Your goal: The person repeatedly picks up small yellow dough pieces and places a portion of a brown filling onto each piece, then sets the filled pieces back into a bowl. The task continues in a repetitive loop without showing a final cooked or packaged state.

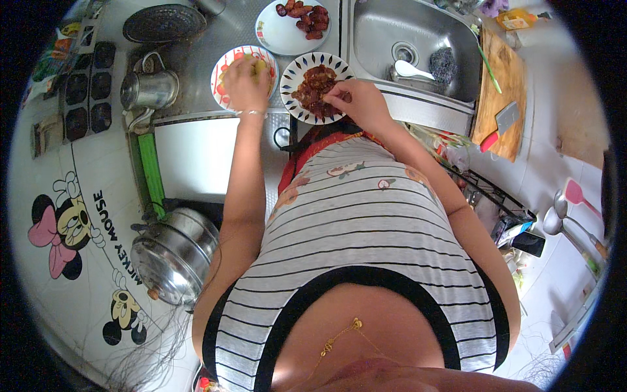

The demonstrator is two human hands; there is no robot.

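My left hand (pixel 246 84) is over a red-and-white patterned plate (pixel 219 93) with yellow-green pieces (pixel 258 66) on it; the fingertips touch them, and whether they grip any is unclear. On the right, my right hand (pixel 360 102) reaches over a white plate with dark petal marks around its rim (pixel 289 78), its thumb and fingertips pinched together at the flattened dark red dates (pixel 316 90). Whether a piece is between those fingers cannot be made out. Behind these two stands a white plate (pixel 279 34) with whole red dates (pixel 313 22) on its far side.
To the right is a steel sink (pixel 372 44) with a white spoon (pixel 414 71) and a scouring pad (pixel 443 65). A red-handled knife (pixel 504 120) lies on a wooden cutting board (pixel 499 73). A metal mug (pixel 152 89) and a dark round pan (pixel 164 23) stand left.
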